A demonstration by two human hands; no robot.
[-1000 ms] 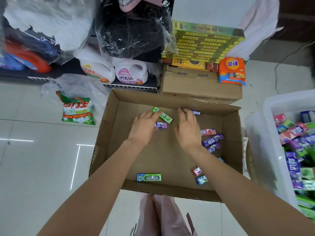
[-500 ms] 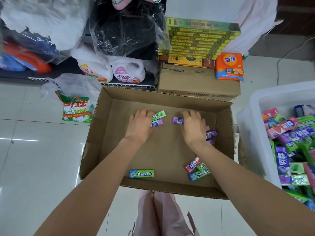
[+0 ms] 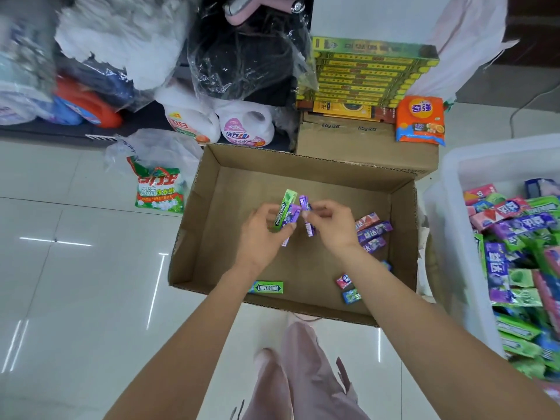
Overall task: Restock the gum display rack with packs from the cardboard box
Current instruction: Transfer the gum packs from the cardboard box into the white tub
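Note:
An open cardboard box [image 3: 209, 189] sits on the tiled floor in front of me. My left hand [image 3: 260, 234] grips a green Doublemint pack [image 3: 284, 209] together with a purple gum pack [image 3: 291, 218], raised above the box floor. My right hand [image 3: 331, 227] pinches another purple pack [image 3: 306, 215] close beside them. Loose in the box lie a green Doublemint pack [image 3: 266, 287], a cluster of pink and purple packs [image 3: 373, 228] at the right wall, and small packs [image 3: 348, 287] near my right forearm. No display rack is in view.
A white plastic bin [image 3: 454, 207] heaped with gum packs stands at the right. Behind the box are a sealed carton [image 3: 363, 140] with stacked yellow-green boxes, an orange packet [image 3: 420, 121], detergent jugs [image 3: 218, 122] and a washing powder bag [image 3: 159, 189]. My pink-trousered leg [image 3: 303, 374] is below.
Both hands lifted off the box floor with packs in their fingers and came together at the middle. The left now holds the green and purple packs; the right picked up a purple one.

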